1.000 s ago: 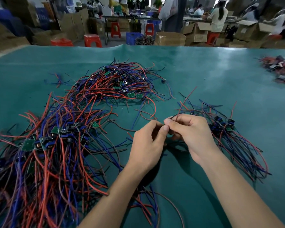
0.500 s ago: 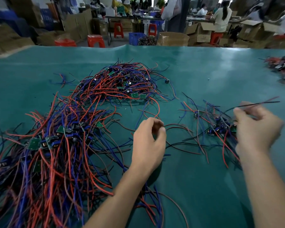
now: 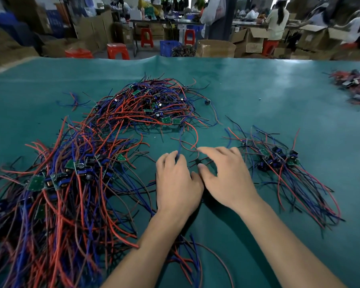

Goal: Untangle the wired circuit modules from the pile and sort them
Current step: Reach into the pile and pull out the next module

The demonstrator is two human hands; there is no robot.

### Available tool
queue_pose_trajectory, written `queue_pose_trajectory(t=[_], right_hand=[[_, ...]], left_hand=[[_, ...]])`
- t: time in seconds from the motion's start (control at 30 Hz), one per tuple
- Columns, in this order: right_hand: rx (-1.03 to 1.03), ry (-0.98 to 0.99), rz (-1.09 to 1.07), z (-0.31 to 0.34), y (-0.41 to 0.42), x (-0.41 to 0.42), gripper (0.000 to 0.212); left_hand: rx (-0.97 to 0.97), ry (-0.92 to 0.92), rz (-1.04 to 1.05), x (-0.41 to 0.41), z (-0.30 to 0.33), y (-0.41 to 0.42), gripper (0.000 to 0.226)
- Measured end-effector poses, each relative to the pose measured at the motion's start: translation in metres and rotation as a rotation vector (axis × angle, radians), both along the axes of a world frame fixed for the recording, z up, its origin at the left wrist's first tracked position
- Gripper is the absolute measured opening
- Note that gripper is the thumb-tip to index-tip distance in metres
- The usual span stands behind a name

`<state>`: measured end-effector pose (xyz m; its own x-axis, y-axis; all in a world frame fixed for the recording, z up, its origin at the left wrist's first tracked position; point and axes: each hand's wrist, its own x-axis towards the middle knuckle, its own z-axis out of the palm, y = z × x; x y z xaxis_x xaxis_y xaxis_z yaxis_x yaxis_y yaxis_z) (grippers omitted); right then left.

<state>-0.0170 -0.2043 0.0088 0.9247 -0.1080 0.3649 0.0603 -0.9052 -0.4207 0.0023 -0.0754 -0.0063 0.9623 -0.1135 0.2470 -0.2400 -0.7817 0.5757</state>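
Observation:
A big tangle of red, blue and black wired circuit modules (image 3: 60, 194) covers the left of the green table (image 3: 279, 96). A second tangle (image 3: 154, 104) lies further back at the centre. A smaller, neater bundle of modules (image 3: 279, 163) lies to the right, its wires trailing towards me. My left hand (image 3: 176, 183) rests at the centre with its fingers curled around a blue wire (image 3: 180, 142) that runs up to the far tangle. My right hand (image 3: 224, 177) is just beside it, fingers spread, thumb and forefinger apart over a small dark module (image 3: 198, 162).
Another heap of modules (image 3: 357, 88) sits at the far right edge of the table. Loose wires (image 3: 187, 256) lie under my left forearm. Beyond the table's far edge stand cardboard boxes (image 3: 215, 48), red stools (image 3: 117, 50) and seated people.
My right hand swung out to the right-hand bundle holding a wire, then came back empty next to my left hand. My left hand stayed at the centre.

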Motion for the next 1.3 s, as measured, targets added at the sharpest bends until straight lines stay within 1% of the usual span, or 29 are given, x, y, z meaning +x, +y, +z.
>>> queue_pose_trajectory(t=[0.07,0.13,0.2,0.27,0.33,0.4,0.43,0.47,0.53,0.63,0.7,0.77,0.8,0.87,0.93,0.97,1.03,1.1,1.17,1.23,1.3], right_hand=[[-0.004,0.055,0.011,-0.003,-0.001,0.003,0.040],[0.031,0.062,0.014,-0.004,-0.003,0.005,0.038],[0.171,0.027,0.013,-0.002,-0.004,0.007,0.033],[0.402,-0.010,0.004,0.000,-0.005,0.007,0.024],[0.714,0.021,0.030,0.004,-0.006,0.007,0.017],[1.068,0.087,0.048,0.009,-0.007,0.007,0.019],[1.189,0.099,0.048,0.010,-0.008,0.006,0.018],[1.252,0.095,0.036,0.010,-0.010,0.006,0.018],[1.303,0.057,-0.009,0.012,-0.012,0.006,0.018],[1.382,0.007,-0.053,0.017,-0.017,0.005,0.023],[1.513,0.018,-0.063,0.023,-0.022,0.003,0.026],[1.646,0.045,-0.004,0.028,-0.026,0.000,0.022],[1.678,0.071,0.052,0.030,-0.027,-0.002,0.018],[1.659,0.151,0.170,0.033,-0.025,-0.005,0.017],[1.586,0.242,0.249,0.034,-0.022,-0.007,0.019],[1.545,0.278,0.277,0.033,-0.020,-0.007,0.021],[1.444,0.322,0.316,0.031,-0.018,-0.008,0.025],[1.363,0.335,0.349,0.030,-0.015,-0.008,0.018],[1.311,0.333,0.347,0.028,-0.014,-0.007,0.014],[1.193,0.330,0.288,0.025,-0.013,-0.006,0.015],[1.075,0.263,0.225,0.022,-0.013,-0.004,0.012]], left_hand=[[-0.034,-0.025,-0.014,0.000,0.000,0.000,0.039],[-0.083,-0.053,-0.050,-0.001,0.001,-0.001,0.041],[-0.173,-0.100,-0.103,-0.004,0.005,-0.001,0.042],[-0.242,-0.158,-0.170,-0.008,0.009,-0.002,0.043],[-0.297,-0.214,-0.254,-0.011,0.013,-0.002,0.042],[-0.343,-0.249,-0.329,-0.014,0.015,-0.003,0.038],[-0.364,-0.259,-0.356,-0.015,0.015,-0.004,0.035],[-0.387,-0.266,-0.375,-0.016,0.015,-0.005,0.032],[-0.428,-0.258,-0.377,-0.018,0.015,-0.005,0.024],[-0.490,-0.209,-0.301,-0.017,0.015,-0.004,0.021],[-0.513,-0.180,-0.237,-0.016,0.014,-0.004,0.016],[-0.505,-0.147,-0.189,-0.014,0.012,-0.005,0.008],[-0.488,-0.127,-0.169,-0.012,0.010,-0.005,0.005],[-0.480,-0.091,-0.143,-0.011,0.009,-0.006,0.021],[-0.508,-0.079,-0.139,-0.010,0.009,-0.006,0.035],[-0.511,-0.074,-0.137,-0.011,0.010,-0.006,0.034],[-0.491,-0.074,-0.142,-0.010,0.009,-0.006,0.020],[-0.499,-0.085,-0.163,-0.011,0.009,-0.006,0.011],[-0.521,-0.100,-0.166,-0.010,0.009,-0.005,0.009],[-0.520,-0.133,-0.143,-0.010,0.010,-0.003,0.012],[-0.512,-0.163,-0.128,-0.009,0.010,-0.002,0.012]])
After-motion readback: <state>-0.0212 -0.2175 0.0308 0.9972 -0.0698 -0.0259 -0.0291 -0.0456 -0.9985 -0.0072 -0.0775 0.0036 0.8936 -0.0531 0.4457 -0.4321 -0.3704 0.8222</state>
